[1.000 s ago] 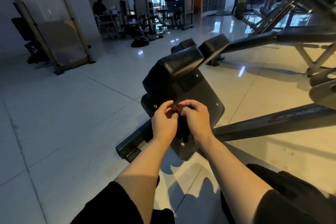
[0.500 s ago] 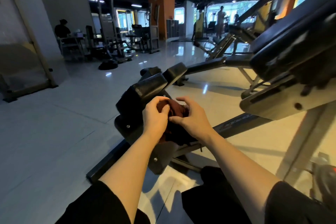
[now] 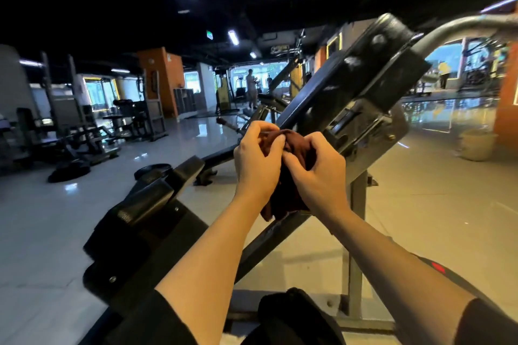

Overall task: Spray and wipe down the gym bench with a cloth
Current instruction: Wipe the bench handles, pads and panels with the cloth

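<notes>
The incline bench frame (image 3: 356,109) fills the right half of the view: a steel carriage of dark bars and bolts with a black padded backrest (image 3: 372,64) tilted steeply above it and a grey upright post (image 3: 356,235) below. It looks heavy and rigid, so I judge it will not shift under wiping pressure. The vinyl of the pad should be smooth and a little slick once sprayed, while the bracketed metal beneath has edges and bolts that could snag fabric.

Left of and below the frame sit the black foot pads (image 3: 145,204) on their angled plate, firm blocks with flat faces.

Directly in front of the frame, at its lower edge, both hands hold the dark red cloth (image 3: 288,199) up off every surface. It is soft, limp and light: the bulk hangs in a loose fold beneath the wrists, while the upper part is bunched between the fingers. The left hand (image 3: 258,165) has its fingers curled over the top edge, gripping it. The right hand (image 3: 316,171) pinches the fabric with bent fingers and thumb. They seem to be folding or re-gathering it, though motion blur leaves that uncertain.

A good hold would be a flat wad under the palm, loose corners tucked in, away from the brackets. No spray bottle is in view.
</notes>
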Demonstrator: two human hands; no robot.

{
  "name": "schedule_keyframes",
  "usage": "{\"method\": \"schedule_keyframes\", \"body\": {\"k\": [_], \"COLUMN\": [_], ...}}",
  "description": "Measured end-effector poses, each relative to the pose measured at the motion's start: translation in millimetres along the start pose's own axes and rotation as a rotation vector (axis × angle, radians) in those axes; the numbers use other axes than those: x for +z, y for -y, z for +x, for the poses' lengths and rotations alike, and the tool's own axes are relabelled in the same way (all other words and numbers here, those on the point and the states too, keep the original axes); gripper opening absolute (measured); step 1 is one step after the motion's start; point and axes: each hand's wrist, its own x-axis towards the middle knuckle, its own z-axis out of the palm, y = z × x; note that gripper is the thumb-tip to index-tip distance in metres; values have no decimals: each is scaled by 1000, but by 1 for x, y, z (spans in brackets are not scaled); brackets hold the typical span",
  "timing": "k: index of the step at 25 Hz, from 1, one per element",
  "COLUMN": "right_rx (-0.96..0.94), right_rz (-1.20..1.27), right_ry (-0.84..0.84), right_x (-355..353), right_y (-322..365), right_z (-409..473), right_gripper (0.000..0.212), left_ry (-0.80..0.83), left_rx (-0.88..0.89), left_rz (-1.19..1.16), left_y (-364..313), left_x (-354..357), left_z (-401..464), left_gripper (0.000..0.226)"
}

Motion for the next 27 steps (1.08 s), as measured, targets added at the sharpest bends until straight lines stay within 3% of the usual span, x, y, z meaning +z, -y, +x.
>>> {"method": "schedule_keyframes", "body": {"k": [5, 10, 14, 16, 20, 24, 27], "right_rx": [-248, -460, -635, -575, -247, -31, 6], "right_rz": [-68, -266, -515, -665, -991, -1447, -1553], "right_ry": [-230, -392, -361, -338, -247, -70, 51], "right_x": [-13, -21, -32, -49, -76, -58, -45], "right_y": [13, 11, 32, 37, 37, 32, 29], "right_z": [46, 98, 117, 135, 160, 144, 119], "right_gripper": [31, 21, 21, 15, 16, 56, 59], "left_ry": [36, 157, 215, 182, 216, 267, 288], "left_rx": [76, 258, 328, 352, 407, 402, 409], "left_rz": [-107, -86, -152, -178, -113, 8, 81], "left_y": [-31, -40, -43, -46, -48, -50, -47], "left_x": [16, 27, 31, 34, 50, 62, 59], "left_z": [41, 97, 124, 132, 136, 132, 127], "left_gripper": [18, 15, 24, 25, 20, 34, 40]}}
